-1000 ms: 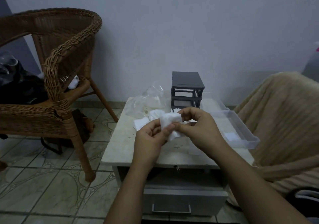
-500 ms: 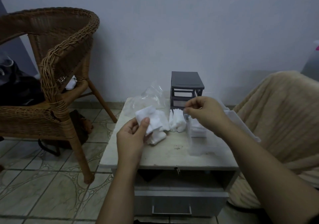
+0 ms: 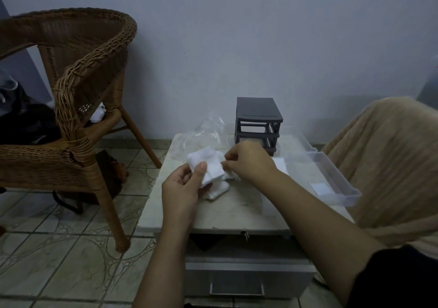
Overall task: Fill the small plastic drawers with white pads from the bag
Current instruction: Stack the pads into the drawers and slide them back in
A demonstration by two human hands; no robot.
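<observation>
My left hand [image 3: 182,184] grips a small stack of white pads [image 3: 207,166] above the table, thumb on top. Fingers curled, my right hand [image 3: 248,160] pinches the stack's right edge. More pads [image 3: 219,189] lie loose on the table under the hands. A crumpled clear bag [image 3: 203,132] sits behind them. The dark grey drawer frame [image 3: 258,115] stands at the back with its top slot empty. A clear plastic drawer [image 3: 341,189] lies to the right with a pad [image 3: 320,188] inside. Another pad [image 3: 280,165] shows just behind my right wrist.
The small pale table [image 3: 237,213] has a grey drawer front [image 3: 237,281] below. A wicker chair [image 3: 71,94] stands to the left on the tiled floor. A beige blanket-covered seat [image 3: 391,165] is close on the right. A second clear drawer [image 3: 304,141] lies beside the frame.
My right hand has come back left from the clear drawers to the pad stack. My left hand has lifted the stack slightly and kept hold of it.
</observation>
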